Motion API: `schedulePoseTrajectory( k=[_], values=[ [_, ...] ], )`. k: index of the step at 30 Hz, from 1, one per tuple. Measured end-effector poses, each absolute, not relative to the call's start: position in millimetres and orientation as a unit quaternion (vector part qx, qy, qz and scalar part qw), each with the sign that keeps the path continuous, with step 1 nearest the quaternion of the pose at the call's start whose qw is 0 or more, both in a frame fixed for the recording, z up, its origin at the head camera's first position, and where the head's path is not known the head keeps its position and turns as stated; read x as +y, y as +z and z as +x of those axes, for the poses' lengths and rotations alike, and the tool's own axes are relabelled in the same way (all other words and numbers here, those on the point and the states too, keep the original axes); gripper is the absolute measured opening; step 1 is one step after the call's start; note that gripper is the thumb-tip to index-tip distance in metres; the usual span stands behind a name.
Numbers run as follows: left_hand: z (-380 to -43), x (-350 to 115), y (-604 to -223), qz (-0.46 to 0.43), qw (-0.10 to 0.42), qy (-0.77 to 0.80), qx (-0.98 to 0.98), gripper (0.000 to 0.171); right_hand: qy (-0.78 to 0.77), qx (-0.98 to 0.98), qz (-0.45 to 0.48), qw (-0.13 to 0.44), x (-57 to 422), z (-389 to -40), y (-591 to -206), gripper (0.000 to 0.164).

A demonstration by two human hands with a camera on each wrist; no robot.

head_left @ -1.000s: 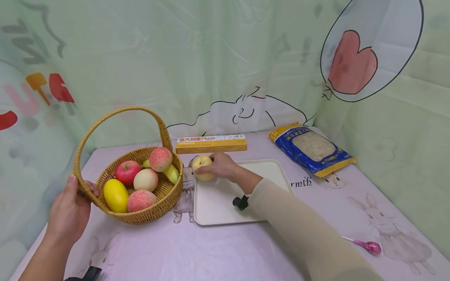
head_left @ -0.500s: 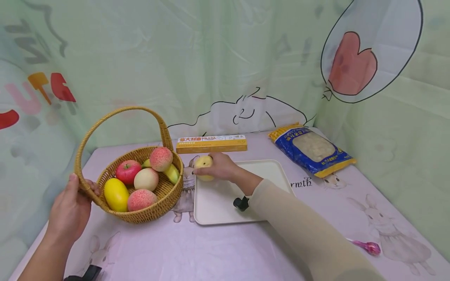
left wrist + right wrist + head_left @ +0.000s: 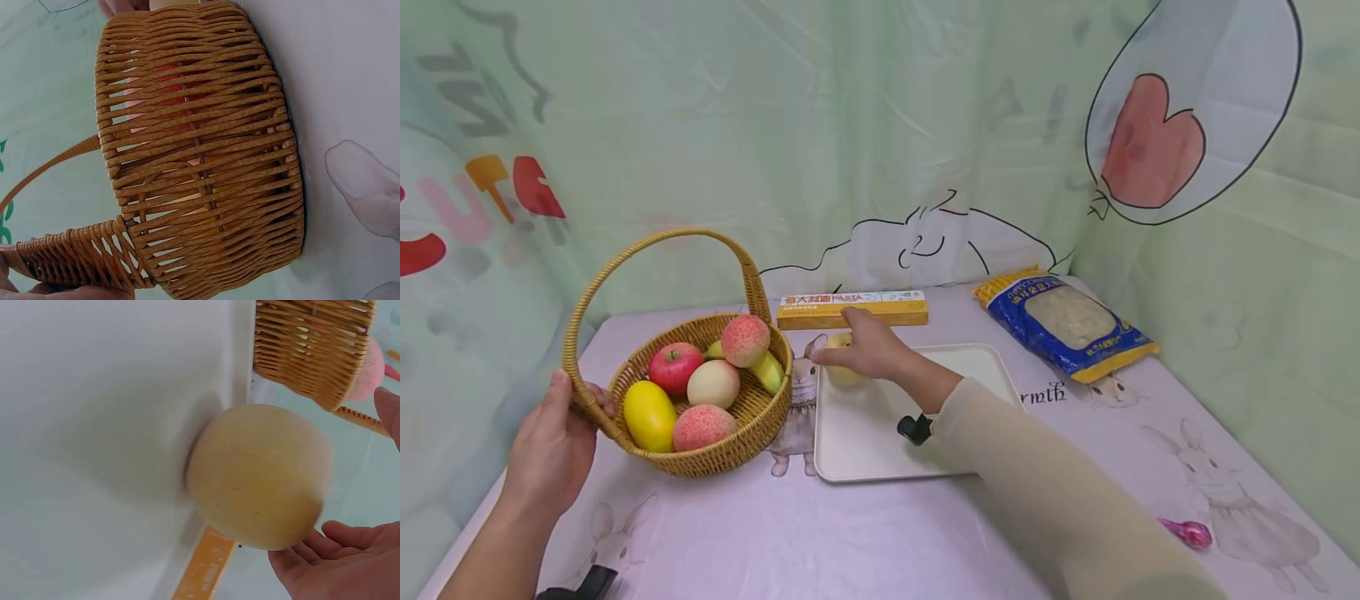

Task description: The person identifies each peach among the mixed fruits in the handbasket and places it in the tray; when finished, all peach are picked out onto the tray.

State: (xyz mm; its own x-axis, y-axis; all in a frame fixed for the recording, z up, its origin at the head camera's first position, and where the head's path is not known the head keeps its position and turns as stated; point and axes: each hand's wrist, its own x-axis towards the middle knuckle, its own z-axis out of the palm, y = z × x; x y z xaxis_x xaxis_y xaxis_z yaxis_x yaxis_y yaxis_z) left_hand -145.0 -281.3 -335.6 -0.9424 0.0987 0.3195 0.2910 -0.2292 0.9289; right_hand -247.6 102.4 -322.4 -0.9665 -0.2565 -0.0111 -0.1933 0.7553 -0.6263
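Observation:
My left hand (image 3: 552, 450) grips the base of the handle of a wicker basket (image 3: 718, 461) on the left of the table. In the basket lie a red apple (image 3: 675, 368), a yellow mango-like fruit (image 3: 650, 417), several peaches (image 3: 703, 427) and a partly hidden banana (image 3: 767, 372). On the left back corner of a white tray (image 3: 887, 450) rests a round pale yellow fruit (image 3: 259, 478). Around it my right hand (image 3: 874, 348) is spread; in the right wrist view the thumb stands off it and the fingertips are right at its side.
A yellow pasta box (image 3: 887, 312) lies behind the tray. To the right is a blue and yellow food bag (image 3: 1067, 321). A pink-wrapped lollipop (image 3: 1189, 533) lies near the right sleeve. Curtains (image 3: 775, 125) stand behind and at both sides.
My right hand has loosened from the yellow fruit, its thumb and fingers spreading apart while the fruit sits on the tray corner. The left hand and basket stay in place.

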Motion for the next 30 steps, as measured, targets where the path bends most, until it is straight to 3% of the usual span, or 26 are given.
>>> schedulePoseTrajectory(
  k=[10,19,30],
  values=[
    [-147.0,-280.2,-334.8,-0.157,0.059,-0.782,-0.601,0.037,-0.316,0.932,-0.174,0.031,92.9,-244.1,-303.3,0.101],
    [-148.6,-284.4,-336.7,-0.165,0.058,-0.791,-0.587,0.037,-0.330,0.914,-0.223,0.074,72.2,-246.3,-287.7,0.098],
    [-150.9,-286.7,-339.3,-0.172,0.051,-0.795,-0.580,0.038,-0.291,0.926,-0.217,0.102,37.9,-254.5,-274.6,0.090]
  ],
)
